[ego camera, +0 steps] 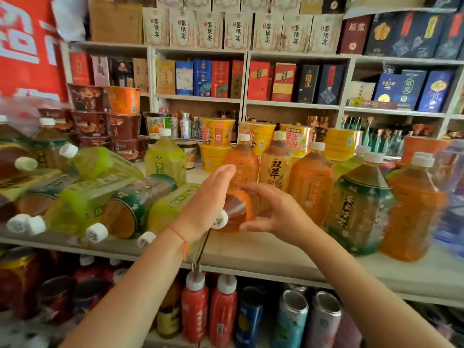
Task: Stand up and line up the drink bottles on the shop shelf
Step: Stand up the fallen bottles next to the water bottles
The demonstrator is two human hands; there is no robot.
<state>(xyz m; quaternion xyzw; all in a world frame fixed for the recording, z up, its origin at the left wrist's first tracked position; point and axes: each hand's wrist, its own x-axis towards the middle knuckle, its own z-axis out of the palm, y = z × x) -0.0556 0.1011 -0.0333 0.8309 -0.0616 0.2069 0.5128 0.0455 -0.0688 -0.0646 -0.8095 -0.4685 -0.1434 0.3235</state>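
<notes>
1. Orange bottle (238, 209) lying on its side on the shelf (251, 249), white cap (220, 219) pointing toward the camera, just in front of the upright bottles.
2. Left hand (203, 204) laid against the left side of that bottle, fingers straight and together, reaching up past its shoulder; red string bracelet (179, 234) at the wrist.
3. Right hand (273, 212) curled around the bottle's right side, fingers over the top and thumb underneath, holding it.
4. Standing to the right along the shelf front: a dark green-labelled bottle (359, 207) and a large orange bottle (411, 209), close together.
5. Standing behind the hands: a green bottle (165, 159), an orange bottle (242, 159), a yellow-labelled bottle (276, 164) and another orange one (311, 177).
6. Lying tumbled at the left: several green and dark-labelled bottles (100, 204), caps toward the shelf edge, touching one another.
7. Behind the bottles: yellow noodle cups (217, 131) and dark red bowls (123, 126), stacked.
8. On the lower shelf: red bottles (195, 307) and cans (291, 320), upright.
</notes>
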